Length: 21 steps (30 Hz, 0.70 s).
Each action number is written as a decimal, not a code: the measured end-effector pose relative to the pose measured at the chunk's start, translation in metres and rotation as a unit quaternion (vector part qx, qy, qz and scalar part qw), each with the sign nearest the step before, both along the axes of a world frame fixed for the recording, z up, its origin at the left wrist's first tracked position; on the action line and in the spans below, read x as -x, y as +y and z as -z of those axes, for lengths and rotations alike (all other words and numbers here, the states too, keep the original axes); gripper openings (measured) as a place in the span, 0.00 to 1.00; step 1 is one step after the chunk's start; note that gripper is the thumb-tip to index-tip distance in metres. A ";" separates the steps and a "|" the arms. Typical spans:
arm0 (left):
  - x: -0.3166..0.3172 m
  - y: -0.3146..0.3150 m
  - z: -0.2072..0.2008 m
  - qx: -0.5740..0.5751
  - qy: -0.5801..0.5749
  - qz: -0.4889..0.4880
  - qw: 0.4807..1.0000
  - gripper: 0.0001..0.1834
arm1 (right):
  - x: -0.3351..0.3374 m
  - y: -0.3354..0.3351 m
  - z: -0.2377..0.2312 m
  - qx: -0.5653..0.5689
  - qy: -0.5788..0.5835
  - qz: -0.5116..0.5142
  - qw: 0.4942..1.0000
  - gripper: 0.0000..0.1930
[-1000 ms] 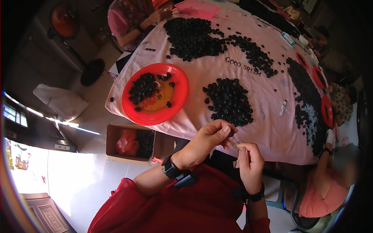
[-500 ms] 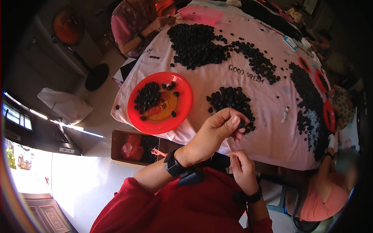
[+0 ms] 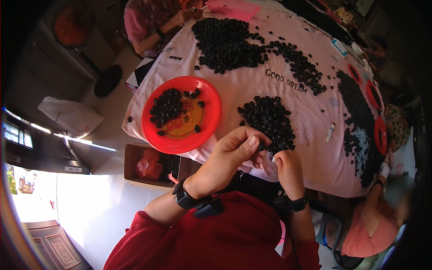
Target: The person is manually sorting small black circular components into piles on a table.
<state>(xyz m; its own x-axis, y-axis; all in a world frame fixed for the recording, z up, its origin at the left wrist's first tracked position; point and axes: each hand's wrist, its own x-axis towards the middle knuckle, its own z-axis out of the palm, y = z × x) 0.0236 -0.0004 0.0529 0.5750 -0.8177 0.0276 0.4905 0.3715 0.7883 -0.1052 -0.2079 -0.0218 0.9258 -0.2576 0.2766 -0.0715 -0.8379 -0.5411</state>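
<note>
My left hand [image 3: 240, 146] is closed, pinching one small round black piece [image 3: 262, 146] between thumb and forefinger. Close beside it on the right, my right hand [image 3: 290, 173] has its fingers drawn together, and what they hold, if anything, is too small to make out. Just beyond both hands, a heap of the same round black pieces [image 3: 265, 118], some with holes in them, lies on the pale pink cloth [image 3: 229, 96]. To the left stands a red plate [image 3: 215, 105] carrying a cluster of black pieces [image 3: 165, 107] and a few loose ones.
Larger black heaps [image 3: 222, 42] lie farther back, near a pink basket [image 3: 234, 9]. A marker pen [image 3: 330, 133] rests at right. Below the table's left edge stands a cardboard box [image 3: 153, 182] with a red bag. Co-workers sit around, one [image 3: 375, 225] at right.
My right hand has risen toward the left hand and the heap, its fingers closing in. My left hand has shifted slightly left, still pinching the black piece. The view has tilted a little.
</note>
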 end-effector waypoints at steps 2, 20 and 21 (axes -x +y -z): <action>-0.001 0.002 0.004 -0.006 -0.001 -0.011 1.000 0.13 | 0.002 0.000 0.002 0.033 0.008 -0.008 0.999 0.04; 0.001 0.004 0.001 0.012 0.034 -0.008 0.999 0.14 | 0.009 0.080 0.015 -0.120 0.121 -0.184 0.968 0.20; 0.002 0.003 -0.001 0.010 0.033 -0.009 0.999 0.14 | 0.007 0.085 0.015 -0.116 0.123 -0.209 0.963 0.24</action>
<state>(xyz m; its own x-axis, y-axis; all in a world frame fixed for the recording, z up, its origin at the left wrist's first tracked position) 0.0221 0.0027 0.0542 0.5900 -0.8074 0.0058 0.5341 0.3957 0.7471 -0.1120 -0.1225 -0.0372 0.9923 0.1229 0.0146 0.0949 -0.6801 -0.7270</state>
